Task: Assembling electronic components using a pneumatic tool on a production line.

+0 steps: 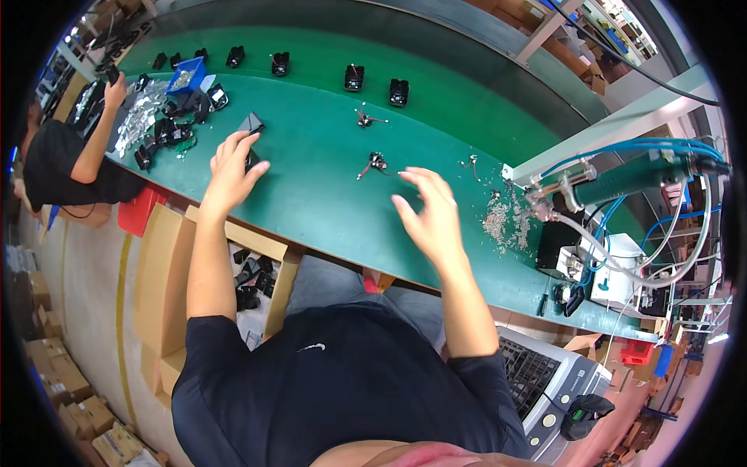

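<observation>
My left hand [231, 171] is over the left part of the green bench, fingers curled round a dark plastic housing [251, 123]. One grey corner shows beyond the fingertips and a black bit by the thumb; my fingers hide the rest. My right hand [429, 214] hovers at the middle right, thumb and fingers apart with nothing between them. Close to its fingertips lies a small black part with red and black wires [377, 161]. A similar wired part [363, 119] sits farther back, and a smaller wired piece [471, 161] is to the right.
Several black assemblies [354, 77] line the bench's far side. At left are a blue bin [185, 76], silvery parts [142, 113] and a co-worker [70, 159]. Small metal pieces [498, 218] lie right, beside a green tool with hoses [630, 185]. An open carton [167, 284] stands below.
</observation>
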The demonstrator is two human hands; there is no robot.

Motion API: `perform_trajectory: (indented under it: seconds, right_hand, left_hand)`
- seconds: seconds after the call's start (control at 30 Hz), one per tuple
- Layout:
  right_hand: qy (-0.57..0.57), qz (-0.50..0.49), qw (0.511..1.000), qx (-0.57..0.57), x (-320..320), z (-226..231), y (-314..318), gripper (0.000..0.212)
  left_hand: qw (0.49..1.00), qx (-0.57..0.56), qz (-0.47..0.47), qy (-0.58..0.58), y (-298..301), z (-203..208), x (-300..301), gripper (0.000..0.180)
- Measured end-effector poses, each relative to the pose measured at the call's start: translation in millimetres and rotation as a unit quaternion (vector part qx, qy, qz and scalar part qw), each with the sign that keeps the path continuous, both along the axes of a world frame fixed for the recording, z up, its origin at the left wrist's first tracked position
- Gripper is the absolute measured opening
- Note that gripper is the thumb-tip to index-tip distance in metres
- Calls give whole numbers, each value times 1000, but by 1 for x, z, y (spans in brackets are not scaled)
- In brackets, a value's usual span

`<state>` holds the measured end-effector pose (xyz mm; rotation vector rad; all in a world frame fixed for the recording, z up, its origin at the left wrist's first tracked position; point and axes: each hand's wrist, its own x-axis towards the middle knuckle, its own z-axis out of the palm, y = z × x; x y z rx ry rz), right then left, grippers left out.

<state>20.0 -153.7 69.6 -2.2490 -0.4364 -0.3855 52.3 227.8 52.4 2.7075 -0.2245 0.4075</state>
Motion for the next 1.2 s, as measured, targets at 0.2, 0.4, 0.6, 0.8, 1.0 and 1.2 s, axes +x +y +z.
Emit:
perform_trajectory:
  seconds: [0.2,0.4,0.6,0.8,1.0,1.2]
  right_hand:
    - [-3,-77,996,-34,49,-61,41,37]
    - [-5,-104,994,-38,57,-76,47,27]
    - [38,-91,994,-52,56,-66,39,32]
    - [153,-119,972,134,42,-62,16,29]
    - [93,-137,986,29,8,-51,23,22]
    - [-7,-130,989,-70,0,-65,18,20]
  left_hand:
    - [996,-48,34,67,32,-35,-12,73]
    - [978,-203,26,42,11,-28,-21,61]
    - [944,-325,-11,52,-30,-31,-49,63]
    - [812,-541,-128,181,-86,-38,-71,62]
    - [822,-504,-199,177,-142,-41,-77,51]
    - [825,-501,-197,174,-153,-34,-78,49]
